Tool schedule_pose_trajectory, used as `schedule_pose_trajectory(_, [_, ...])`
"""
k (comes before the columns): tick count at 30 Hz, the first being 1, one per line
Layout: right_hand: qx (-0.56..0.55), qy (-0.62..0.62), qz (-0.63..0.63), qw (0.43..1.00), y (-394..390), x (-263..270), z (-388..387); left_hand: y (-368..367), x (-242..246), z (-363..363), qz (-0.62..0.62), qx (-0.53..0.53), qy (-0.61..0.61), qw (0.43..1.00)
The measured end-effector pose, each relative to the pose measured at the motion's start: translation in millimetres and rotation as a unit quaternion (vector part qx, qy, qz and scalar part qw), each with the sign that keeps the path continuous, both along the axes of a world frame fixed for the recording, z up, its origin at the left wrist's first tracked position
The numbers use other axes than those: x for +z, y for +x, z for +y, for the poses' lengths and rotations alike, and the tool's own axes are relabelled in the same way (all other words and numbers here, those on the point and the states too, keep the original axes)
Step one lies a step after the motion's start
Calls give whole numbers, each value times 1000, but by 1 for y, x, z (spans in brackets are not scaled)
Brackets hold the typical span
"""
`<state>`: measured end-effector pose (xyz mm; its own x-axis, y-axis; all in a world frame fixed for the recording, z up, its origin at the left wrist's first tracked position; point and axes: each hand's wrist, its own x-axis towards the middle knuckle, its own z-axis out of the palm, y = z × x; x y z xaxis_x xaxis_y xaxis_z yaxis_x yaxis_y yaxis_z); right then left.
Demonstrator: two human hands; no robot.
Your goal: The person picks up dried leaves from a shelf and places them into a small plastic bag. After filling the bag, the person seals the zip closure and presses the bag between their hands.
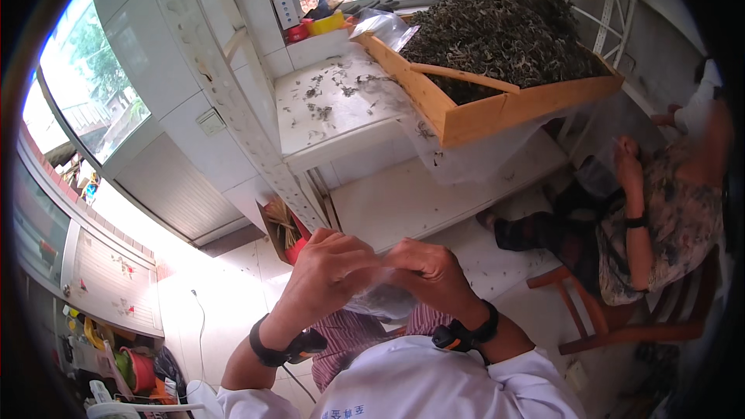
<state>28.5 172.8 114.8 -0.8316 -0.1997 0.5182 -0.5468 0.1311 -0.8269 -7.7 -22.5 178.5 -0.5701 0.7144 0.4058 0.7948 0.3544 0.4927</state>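
Observation:
A clear plastic bag (381, 299) hangs over my lap with dark contents in its lower part, seen only dimly. My left hand (334, 265) pinches the bag's upper edge on one side. Close beside it, my right hand (428, 270) grips the same edge, thumb and fingertips together. The knuckles hide most of the bag's mouth. In front of me a shallow wooden tray (524, 107) bears a tall heap of dark dried plant material (495, 32). A loose wooden strip (465, 77) lies across the tray's near corner.
The tray rests on a white shelf (332, 107) scattered with plant bits, over a lower shelf (384, 201). At right, a seated person (657, 227) on a wooden chair (634, 337) handles another plastic bag. A perforated metal post (233, 87) rises at left; a red box (285, 233) stands below it.

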Motion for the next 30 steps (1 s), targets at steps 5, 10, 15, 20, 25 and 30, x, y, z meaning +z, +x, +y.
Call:
schedule_pose_trajectory(5, [22,-21,-45,999,3,-3,3,-1,-2,-6,-50,40,49,997])
schedule_pose_trajectory(10, [19,-65,-87,994,-1,-12,0,-4,-1,-7,-146,61,95,983])
schedule_pose_trajectory(15, [-7,-151,-68,986,-4,-19,2,1,6,-18,-94,73,66,991])
schedule_pose_trajectory(20, [-26,-137,-72,988,-3,-18,3,2,-2,-17,-17,107,-8,994])
schedule_pose_trajectory(25, [-37,-124,-78,988,-3,-16,5,-3,-9,-19,-20,98,38,994])
schedule_pose_trajectory(30, [-23,-34,-65,997,-5,5,8,-4,-6,-17,-10,70,26,997])
